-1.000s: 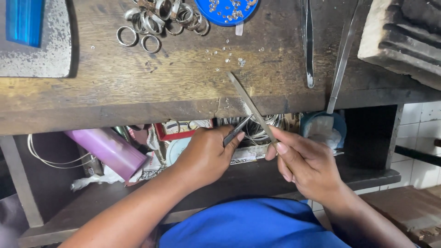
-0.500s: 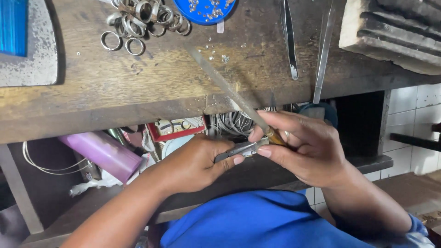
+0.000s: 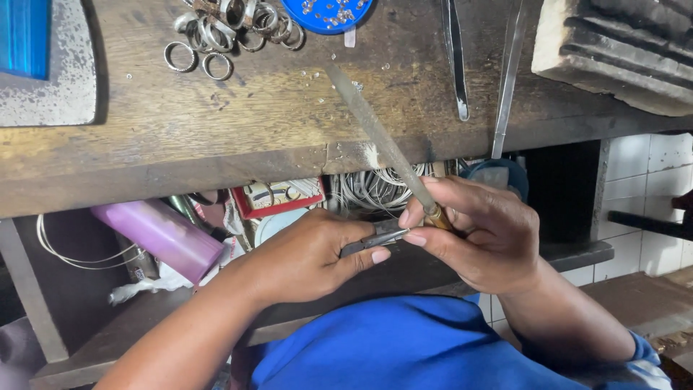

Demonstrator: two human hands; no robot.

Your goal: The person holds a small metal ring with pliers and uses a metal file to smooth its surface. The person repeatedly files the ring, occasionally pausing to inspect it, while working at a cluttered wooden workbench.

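Resting file (image 3: 379,137) between right fingers (image 3: 433,189)

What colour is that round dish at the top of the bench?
The round dish is bright blue, with tiny pale bits inside; the head view shows it.

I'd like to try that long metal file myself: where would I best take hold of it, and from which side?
Take the file at its wooden handle end, where the right hand pinches it now, coming from the near edge of the workbench. The blade is long, thin and rough, slanting away over the bench, so the thicker near end likely gives the steadiest grip.
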